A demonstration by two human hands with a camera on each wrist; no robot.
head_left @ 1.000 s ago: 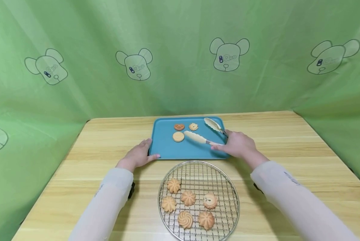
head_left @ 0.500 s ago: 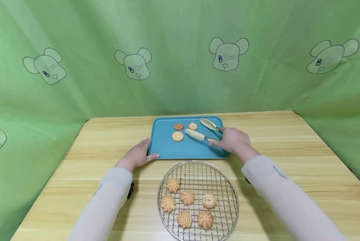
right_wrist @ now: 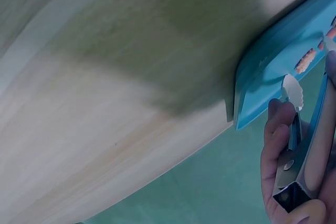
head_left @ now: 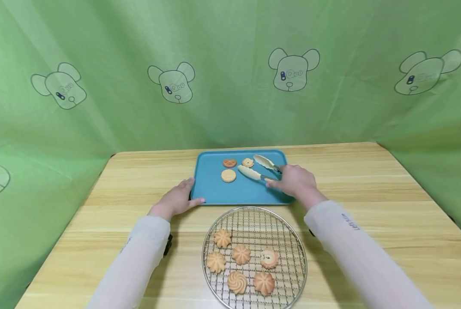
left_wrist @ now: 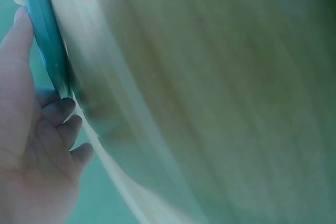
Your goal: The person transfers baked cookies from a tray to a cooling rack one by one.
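My right hand (head_left: 296, 180) grips a pair of tongs (head_left: 250, 173), whose two pale scalloped tips stand apart over the blue tray (head_left: 211, 191). A small lion-shaped cookie (head_left: 248, 162) lies close to the left of the tips, nearly between them. Also on the tray are a brown pretzel-shaped cookie (head_left: 229, 163) and a round pale biscuit (head_left: 228, 175). At the tray's near left corner my left hand (head_left: 179, 198) holds the edge, thumb on the rim and fingers along the side. In the right wrist view the hinge of the tongs shows above the palm.
A round wire cooling rack (head_left: 249, 208) stands in front of the tray, bearing several flower-shaped cookies (head_left: 241, 254), a swirl cookie (head_left: 236, 282) and a lion-faced one (head_left: 269, 258). The wooden table (head_left: 373, 184) extends to both sides. A green curtain (head_left: 230, 116) hangs behind it.
My right hand has moved left with the tongs, and their tips have drawn closer together near the lion-shaped cookie. The left hand has stayed at the tray's corner.
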